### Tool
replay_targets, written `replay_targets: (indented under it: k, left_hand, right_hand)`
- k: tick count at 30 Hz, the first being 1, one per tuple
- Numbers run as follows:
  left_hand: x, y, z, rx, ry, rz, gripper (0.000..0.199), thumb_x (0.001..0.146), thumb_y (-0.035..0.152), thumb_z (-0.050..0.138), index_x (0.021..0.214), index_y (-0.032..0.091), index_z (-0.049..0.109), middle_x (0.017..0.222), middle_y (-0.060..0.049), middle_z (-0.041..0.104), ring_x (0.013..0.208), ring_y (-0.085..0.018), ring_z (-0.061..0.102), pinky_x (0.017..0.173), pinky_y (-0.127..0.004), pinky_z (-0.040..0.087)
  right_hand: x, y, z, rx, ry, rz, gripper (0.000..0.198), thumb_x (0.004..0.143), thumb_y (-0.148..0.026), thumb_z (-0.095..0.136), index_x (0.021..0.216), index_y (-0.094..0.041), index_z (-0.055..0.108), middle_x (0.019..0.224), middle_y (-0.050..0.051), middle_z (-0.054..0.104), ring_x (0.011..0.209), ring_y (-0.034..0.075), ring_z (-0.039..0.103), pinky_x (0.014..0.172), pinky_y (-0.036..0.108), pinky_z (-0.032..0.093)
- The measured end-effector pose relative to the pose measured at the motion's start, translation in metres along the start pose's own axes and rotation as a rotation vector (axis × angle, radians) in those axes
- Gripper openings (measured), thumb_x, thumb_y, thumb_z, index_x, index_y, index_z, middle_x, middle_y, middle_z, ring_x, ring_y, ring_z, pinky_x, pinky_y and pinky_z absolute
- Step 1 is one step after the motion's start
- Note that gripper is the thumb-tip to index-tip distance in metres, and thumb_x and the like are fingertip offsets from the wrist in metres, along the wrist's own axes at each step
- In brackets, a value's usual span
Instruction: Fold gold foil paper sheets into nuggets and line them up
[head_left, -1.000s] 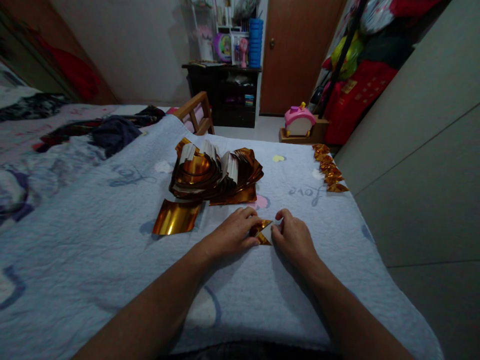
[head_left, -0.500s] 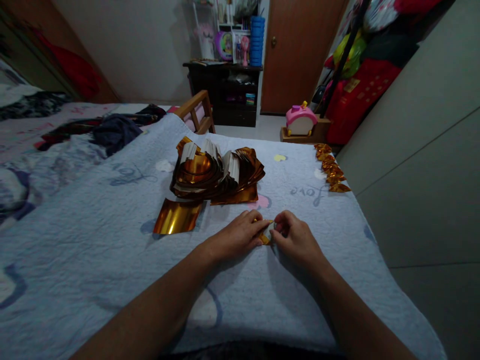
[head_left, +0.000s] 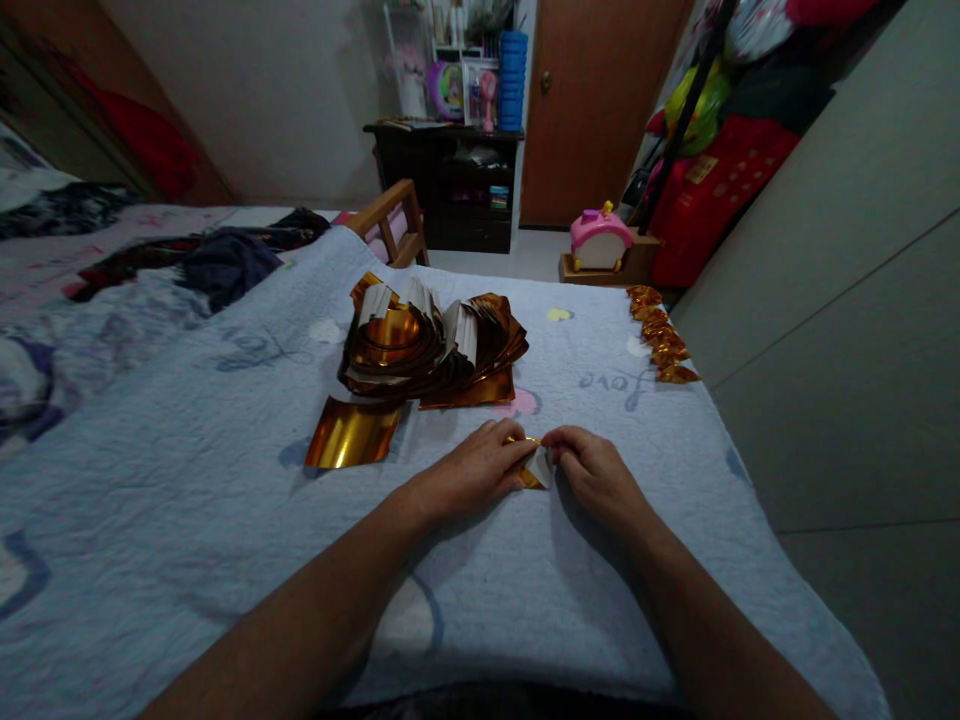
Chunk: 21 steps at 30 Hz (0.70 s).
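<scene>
In the head view, the stack [head_left: 435, 352] is the landmark. The piece [head_left: 538, 468] lies nearer the wearer than the stack and to its right, flat on the cloth [head_left: 300, 560], between both hands and touched by both. The left hand [head_left: 480, 465] covers its left part, fingers gripping it down; the right hand [head_left: 592, 465] has finger and thumb closed at its far right edge, apparently pinching it. With its left end hidden, I cannot tell its long axis.

The piece shows shiny gold borders around a pale, matt middle. The stack is curled foil with white edges. Just nearer than it lies a bowed, smooth loose sheet [head_left: 352, 433]; well right, crinkled, pointed folded pieces [head_left: 662, 335] form a row. The cloth looks soft and quilted.
</scene>
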<state>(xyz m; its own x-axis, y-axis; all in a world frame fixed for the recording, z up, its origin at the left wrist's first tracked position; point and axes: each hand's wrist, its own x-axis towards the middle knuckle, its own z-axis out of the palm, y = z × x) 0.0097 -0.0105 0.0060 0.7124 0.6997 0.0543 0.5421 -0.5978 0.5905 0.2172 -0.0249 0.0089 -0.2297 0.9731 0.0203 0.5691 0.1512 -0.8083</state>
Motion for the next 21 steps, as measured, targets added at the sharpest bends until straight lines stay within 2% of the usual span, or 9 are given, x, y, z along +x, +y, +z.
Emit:
replay_targets:
  k: [3,7,15,19,21]
  left_hand:
    - [0.0002,-0.0005,-0.0006,-0.006,0.004,0.003,0.040,0.087,0.011,0.063,0.125,0.024,0.059,0.121,-0.007,0.056,0.114,-0.023,0.052,0.102,-0.039,0.045]
    - [0.0011,0.0014,-0.0028,-0.017,-0.006,-0.007,0.044,0.087,0.012,0.063,0.128,0.024,0.058,0.119,-0.007,0.057,0.112,-0.023,0.053,0.101,-0.039,0.046]
    - [0.0020,0.0019,-0.0035,-0.049,0.016,0.003,0.043,0.085,0.011,0.064,0.126,0.021,0.059,0.119,-0.009,0.058,0.111,-0.024,0.054,0.100,-0.040,0.047]
    - [0.0020,0.0007,-0.0033,-0.061,0.022,0.006,0.037,0.084,0.010,0.066,0.119,0.020,0.062,0.117,-0.009,0.059,0.110,-0.024,0.055,0.098,-0.039,0.048]
    - [0.0022,0.0014,-0.0040,-0.060,0.020,0.000,0.036,0.083,0.010,0.067,0.118,0.020,0.062,0.117,-0.008,0.058,0.110,-0.023,0.055,0.098,-0.039,0.048]
  right_hand:
    - [0.0007,0.0020,0.0017,-0.044,0.019,-0.020,0.020,0.088,-0.020,0.047,0.089,-0.018,0.068,0.089,0.007,0.070,0.084,0.020,0.062,0.078,0.032,0.046]
    - [0.0010,0.0015,0.0045,-0.121,0.037,-0.029,0.014,0.086,-0.020,0.054,0.091,-0.019,0.068,0.086,0.005,0.068,0.081,0.019,0.060,0.076,0.031,0.044]
    - [0.0036,0.0061,0.0050,-0.208,0.003,-0.089,0.025,0.090,-0.010,0.045,0.096,-0.019,0.068,0.095,0.006,0.066,0.091,0.019,0.060,0.085,0.032,0.044]
    - [0.0057,0.0033,-0.0011,-0.218,-0.046,-0.128,0.028,0.091,-0.010,0.041,0.093,-0.019,0.068,0.092,0.006,0.062,0.089,0.018,0.059,0.082,0.030,0.044]
    - [0.0063,-0.0002,-0.0016,-0.207,-0.025,-0.127,0.026,0.092,-0.013,0.040,0.092,-0.018,0.066,0.090,0.006,0.063,0.088,0.018,0.059,0.081,0.030,0.043]
